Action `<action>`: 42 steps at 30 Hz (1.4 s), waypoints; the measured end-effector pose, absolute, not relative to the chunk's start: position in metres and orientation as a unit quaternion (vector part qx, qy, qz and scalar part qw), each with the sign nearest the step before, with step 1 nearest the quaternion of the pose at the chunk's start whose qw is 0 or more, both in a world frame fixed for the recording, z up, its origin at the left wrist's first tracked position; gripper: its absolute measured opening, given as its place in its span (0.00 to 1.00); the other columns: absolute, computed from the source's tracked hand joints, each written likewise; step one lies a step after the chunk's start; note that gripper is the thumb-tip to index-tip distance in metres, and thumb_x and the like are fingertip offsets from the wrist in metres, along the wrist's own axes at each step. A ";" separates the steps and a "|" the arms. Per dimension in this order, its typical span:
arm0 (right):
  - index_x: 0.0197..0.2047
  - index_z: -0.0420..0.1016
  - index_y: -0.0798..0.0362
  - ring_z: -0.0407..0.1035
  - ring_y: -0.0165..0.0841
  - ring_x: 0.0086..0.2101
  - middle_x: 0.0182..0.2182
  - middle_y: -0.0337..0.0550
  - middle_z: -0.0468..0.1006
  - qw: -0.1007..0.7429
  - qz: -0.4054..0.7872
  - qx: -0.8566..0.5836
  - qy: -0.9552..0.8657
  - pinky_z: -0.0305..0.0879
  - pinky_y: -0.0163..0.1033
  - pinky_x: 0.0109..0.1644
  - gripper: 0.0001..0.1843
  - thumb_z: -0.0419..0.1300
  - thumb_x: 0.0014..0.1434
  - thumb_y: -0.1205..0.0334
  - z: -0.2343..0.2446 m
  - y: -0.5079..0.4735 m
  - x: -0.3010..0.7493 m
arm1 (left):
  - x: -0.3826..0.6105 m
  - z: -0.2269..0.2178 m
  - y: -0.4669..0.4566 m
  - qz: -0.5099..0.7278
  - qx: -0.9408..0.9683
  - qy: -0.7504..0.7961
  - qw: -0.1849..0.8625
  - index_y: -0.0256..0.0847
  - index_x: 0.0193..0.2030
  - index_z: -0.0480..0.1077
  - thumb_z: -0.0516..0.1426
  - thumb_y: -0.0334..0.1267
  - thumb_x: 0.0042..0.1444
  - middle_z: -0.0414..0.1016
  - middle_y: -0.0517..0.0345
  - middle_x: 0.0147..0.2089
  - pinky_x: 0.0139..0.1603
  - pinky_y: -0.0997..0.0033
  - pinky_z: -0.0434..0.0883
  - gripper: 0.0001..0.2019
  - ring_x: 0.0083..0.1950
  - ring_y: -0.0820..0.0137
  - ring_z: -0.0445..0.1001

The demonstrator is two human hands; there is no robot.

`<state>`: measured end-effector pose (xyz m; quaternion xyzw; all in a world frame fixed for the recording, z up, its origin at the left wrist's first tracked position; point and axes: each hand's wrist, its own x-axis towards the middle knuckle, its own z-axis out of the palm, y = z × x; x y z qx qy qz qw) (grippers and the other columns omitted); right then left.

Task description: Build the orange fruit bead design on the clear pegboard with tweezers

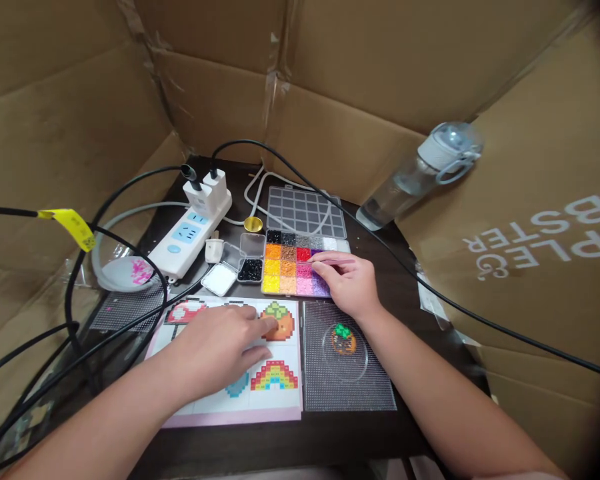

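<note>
Right hand: fingers are pinching a thin tool, which is too fine to identify; its tip is pointing left over the bead box. The hand is hovering at the box's near right corner, above the pink and purple compartments. The wrist is crossing the far edge of the clear pegboard.

Left hand: it is lying palm down, loose and grasping nothing, on the pattern sheet. A fingertip is touching the left side of the orange fruit picture.

The bead box is sitting mid-desk, just beyond the sheet's far edge, with its clear lid folded back toward the rear of the desk. The pegboard is lying beside the sheet near the desk's front edge, their long sides almost touching. A small bead figure, orange with a green top, is sitting on the pegboard just beneath the right wrist, inside a faint clear ring.

Around it:
- A small tub of black beads and a white tub are standing just left of the bead box.
- A power strip is running toward the desk's far left corner, with plugs in it.
- A water bottle is leaning against the cardboard at the far right edge.
- A second pegboard is lying at the left edge, under cables.
</note>
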<state>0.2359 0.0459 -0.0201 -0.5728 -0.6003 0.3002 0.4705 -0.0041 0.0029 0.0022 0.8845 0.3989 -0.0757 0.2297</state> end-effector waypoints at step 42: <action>0.29 0.84 0.52 0.79 0.36 0.34 0.31 0.44 0.85 0.454 0.289 -0.583 -0.608 0.77 0.41 0.42 0.05 0.65 0.53 0.63 -0.018 0.047 0.233 | -0.004 0.001 0.003 -0.065 0.884 0.400 0.234 0.52 0.57 0.72 0.53 0.44 0.64 0.79 0.55 0.46 0.36 0.60 0.72 0.16 0.46 0.55 0.79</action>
